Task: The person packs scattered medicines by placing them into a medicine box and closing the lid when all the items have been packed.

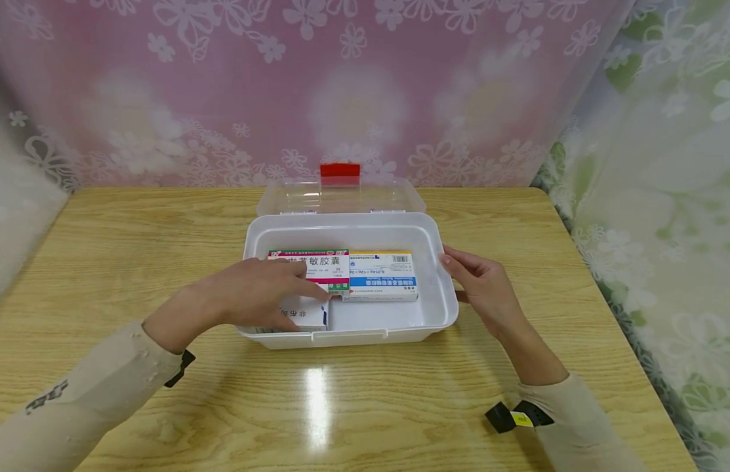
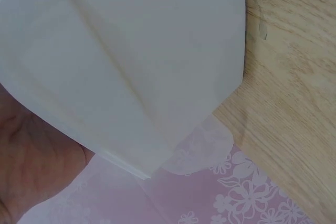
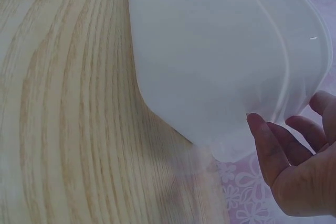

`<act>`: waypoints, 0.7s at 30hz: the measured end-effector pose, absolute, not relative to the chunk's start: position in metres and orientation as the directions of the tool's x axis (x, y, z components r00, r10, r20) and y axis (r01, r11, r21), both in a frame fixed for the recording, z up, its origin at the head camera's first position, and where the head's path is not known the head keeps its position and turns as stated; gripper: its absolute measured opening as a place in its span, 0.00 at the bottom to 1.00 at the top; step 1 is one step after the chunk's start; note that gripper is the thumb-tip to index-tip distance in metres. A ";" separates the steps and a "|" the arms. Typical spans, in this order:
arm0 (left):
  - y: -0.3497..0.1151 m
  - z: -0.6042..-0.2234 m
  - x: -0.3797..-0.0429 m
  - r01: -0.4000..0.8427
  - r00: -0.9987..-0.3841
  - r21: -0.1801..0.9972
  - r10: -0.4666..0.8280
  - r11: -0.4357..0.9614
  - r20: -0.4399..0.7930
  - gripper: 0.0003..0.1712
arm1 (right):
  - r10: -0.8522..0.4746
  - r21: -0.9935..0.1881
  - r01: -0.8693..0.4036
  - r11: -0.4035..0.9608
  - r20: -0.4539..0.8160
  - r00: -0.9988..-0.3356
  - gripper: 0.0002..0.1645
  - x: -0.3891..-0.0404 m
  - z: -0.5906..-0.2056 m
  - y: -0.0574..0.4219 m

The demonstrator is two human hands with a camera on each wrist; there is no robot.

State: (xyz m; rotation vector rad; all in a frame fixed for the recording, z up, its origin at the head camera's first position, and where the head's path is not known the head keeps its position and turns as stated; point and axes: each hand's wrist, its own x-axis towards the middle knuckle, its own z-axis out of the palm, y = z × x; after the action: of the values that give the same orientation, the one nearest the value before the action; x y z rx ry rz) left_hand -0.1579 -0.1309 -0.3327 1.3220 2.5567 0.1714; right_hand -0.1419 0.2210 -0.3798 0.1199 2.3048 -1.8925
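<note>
A white plastic storage box (image 1: 388, 318) stands with its clear lid tipped back. My left hand (image 1: 252, 292) reaches over its left side and holds a small white medicine box (image 1: 311, 316) inside, thumb toward the near edge and fingers toward the far edge. Part of that carton is hidden under the hand. Just behind lies a green-and-red medicine box (image 1: 326, 262), partly covered by the fingers. To its right sits a white-and-blue medicine box (image 1: 382, 278). My right hand (image 1: 485, 288) grips the storage box's right rim, thumb on top and fingers against the outer wall (image 3: 210, 66).
The clear lid (image 1: 394, 193) with a red latch (image 1: 340, 172) leans back at the far table edge. Wood-grain table (image 1: 193, 406) surrounds the box. A pink flowered cloth (image 1: 223, 85) hangs behind, and a green-white flowered one (image 1: 666, 229) at the right.
</note>
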 end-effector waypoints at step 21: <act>-0.128 -0.348 -0.158 0.812 -0.569 0.081 0.814 0.579 -0.115 0.36 | -0.040 -0.974 0.159 0.160 -0.167 -0.985 0.36 -0.142 -0.381 0.221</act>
State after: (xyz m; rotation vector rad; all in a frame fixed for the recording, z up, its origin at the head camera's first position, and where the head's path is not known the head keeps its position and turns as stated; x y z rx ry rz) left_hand -0.1579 -0.1282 -0.3479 1.3809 2.6648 0.0289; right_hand -0.1415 0.2213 -0.3806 0.1169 2.2703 -1.9385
